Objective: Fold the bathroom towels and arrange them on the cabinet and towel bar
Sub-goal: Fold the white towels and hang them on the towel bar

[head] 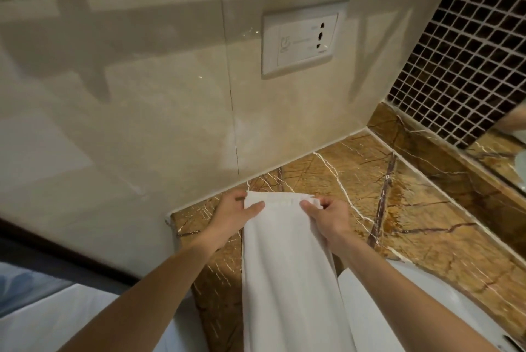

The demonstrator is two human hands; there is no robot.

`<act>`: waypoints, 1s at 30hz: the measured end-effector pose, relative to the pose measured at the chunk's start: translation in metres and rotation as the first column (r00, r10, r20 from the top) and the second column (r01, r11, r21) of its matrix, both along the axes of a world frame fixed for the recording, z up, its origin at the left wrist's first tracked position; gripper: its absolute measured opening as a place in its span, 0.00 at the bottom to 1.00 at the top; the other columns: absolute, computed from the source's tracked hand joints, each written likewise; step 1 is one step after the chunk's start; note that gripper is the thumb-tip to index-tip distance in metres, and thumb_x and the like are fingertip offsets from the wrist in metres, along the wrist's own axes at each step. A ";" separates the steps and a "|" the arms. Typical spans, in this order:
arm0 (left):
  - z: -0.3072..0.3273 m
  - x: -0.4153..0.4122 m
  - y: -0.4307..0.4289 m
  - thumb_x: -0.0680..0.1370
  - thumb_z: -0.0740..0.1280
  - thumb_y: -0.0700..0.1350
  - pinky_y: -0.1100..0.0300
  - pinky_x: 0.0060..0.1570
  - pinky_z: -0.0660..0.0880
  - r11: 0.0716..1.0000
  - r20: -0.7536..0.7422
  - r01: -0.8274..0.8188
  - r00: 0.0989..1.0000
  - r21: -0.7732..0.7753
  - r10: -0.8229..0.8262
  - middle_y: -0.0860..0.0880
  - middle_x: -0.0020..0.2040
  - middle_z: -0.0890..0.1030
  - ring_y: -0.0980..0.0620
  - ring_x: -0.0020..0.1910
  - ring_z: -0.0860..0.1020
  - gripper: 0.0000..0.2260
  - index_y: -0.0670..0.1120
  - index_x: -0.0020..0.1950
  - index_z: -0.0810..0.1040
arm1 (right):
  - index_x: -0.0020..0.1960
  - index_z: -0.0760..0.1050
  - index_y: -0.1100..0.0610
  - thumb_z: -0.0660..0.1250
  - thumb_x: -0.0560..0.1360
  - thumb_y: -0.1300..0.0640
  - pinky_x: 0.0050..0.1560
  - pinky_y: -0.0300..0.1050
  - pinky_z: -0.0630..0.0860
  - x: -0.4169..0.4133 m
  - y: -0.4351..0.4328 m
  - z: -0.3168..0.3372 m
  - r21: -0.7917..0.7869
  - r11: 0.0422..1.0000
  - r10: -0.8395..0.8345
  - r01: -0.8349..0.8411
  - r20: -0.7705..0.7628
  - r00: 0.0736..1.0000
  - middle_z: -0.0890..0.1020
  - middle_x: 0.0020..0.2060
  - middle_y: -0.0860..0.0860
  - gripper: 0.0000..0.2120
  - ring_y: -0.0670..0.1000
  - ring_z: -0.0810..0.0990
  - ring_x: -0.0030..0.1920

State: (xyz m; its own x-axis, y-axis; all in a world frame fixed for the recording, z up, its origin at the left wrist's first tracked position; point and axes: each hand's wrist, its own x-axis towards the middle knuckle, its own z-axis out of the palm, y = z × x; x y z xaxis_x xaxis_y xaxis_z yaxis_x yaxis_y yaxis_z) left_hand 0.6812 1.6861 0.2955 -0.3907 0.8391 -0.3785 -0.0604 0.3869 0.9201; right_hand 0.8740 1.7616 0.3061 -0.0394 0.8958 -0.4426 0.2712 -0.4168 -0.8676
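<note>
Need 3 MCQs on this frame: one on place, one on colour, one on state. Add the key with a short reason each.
1. Where is the power socket?
A. on the wall above the counter
B. on the counter
C. on the mirror

2. What colour is the towel?
A. blue
B. white
C. brown

3. How is the towel held?
A. by the left hand only
B. by both hands at its far end
C. by neither hand

Key:
1 A, it sits in the beige wall tile over the brown marble counter.
2 B, the cloth is plain white.
3 B, the left hand and the right hand each pinch a far corner.
</note>
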 end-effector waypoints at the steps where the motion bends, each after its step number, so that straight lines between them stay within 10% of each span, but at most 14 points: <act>1: -0.004 -0.002 -0.004 0.70 0.76 0.42 0.62 0.42 0.78 1.000 0.037 0.011 0.999 0.003 -0.011 0.52 0.48 0.84 0.54 0.45 0.83 0.12 0.46 0.51 0.77 | 0.44 0.79 0.63 0.74 0.71 0.59 0.43 0.51 0.81 0.000 0.000 -0.003 0.000 1.000 -0.006 0.006 0.002 1.000 0.84 0.38 0.57 0.08 0.54 0.81 0.37; 12: -0.033 -0.004 0.007 0.76 0.68 0.45 0.54 0.47 0.76 1.000 -0.344 -0.001 0.939 -0.009 -0.002 0.48 0.50 0.80 0.50 0.48 0.79 0.05 0.52 0.50 0.74 | 0.44 0.76 0.57 0.67 0.77 0.56 0.36 0.40 0.73 -0.005 0.010 -0.013 0.174 0.974 0.118 -0.146 0.162 0.980 0.81 0.37 0.50 0.06 0.49 0.79 0.39; 21: -0.029 0.000 0.021 0.82 0.59 0.46 0.62 0.31 0.63 0.996 -0.552 0.061 0.829 -0.061 -0.085 0.48 0.46 0.76 0.52 0.40 0.73 0.03 0.54 0.49 0.68 | 0.48 0.70 0.54 0.61 0.80 0.56 0.29 0.28 0.60 -0.023 0.011 -0.017 0.337 0.905 0.106 -0.258 0.409 0.906 0.75 0.36 0.45 0.03 0.39 0.71 0.36; 30: -0.035 0.004 0.015 0.76 0.68 0.50 0.46 0.50 0.79 0.996 -0.349 -0.080 0.933 0.037 0.088 0.54 0.48 0.81 0.51 0.48 0.80 0.13 0.51 0.59 0.74 | 0.60 0.71 0.58 0.61 0.80 0.58 0.41 0.36 0.67 -0.022 0.002 -0.018 0.403 0.904 0.032 -0.140 0.263 0.964 0.76 0.44 0.47 0.10 0.45 0.74 0.43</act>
